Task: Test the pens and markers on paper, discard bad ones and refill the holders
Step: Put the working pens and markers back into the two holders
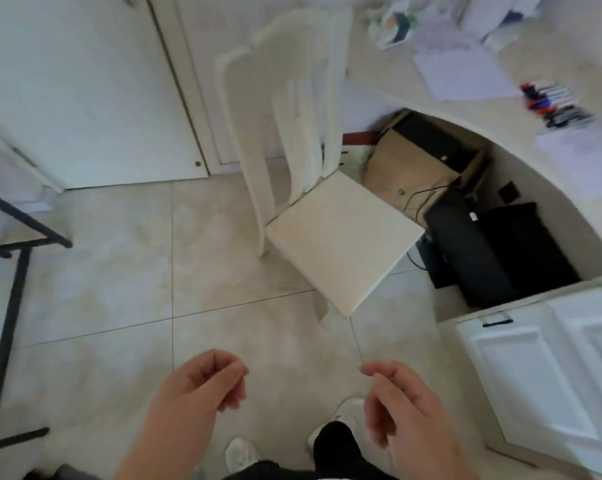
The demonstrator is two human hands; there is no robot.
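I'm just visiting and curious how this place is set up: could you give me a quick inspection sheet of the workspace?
Surface: pale curved desk, papers on it.
Job's things: pens and markers lying in a loose pile on the desk.
Clutter: blurred items at the desk's far end.
Grippers: left hand and right hand loosely curled, holding nothing.
Cables: black cables under the desk by dark boxes.
Surroundings: white chair, tiled floor, white cabinet.

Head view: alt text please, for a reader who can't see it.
Both empty hands, left and right, hang loosely curled over a beige tiled floor, facing a white plastic chair; a blurred cluster of coloured markers lies on the curved cream desk.
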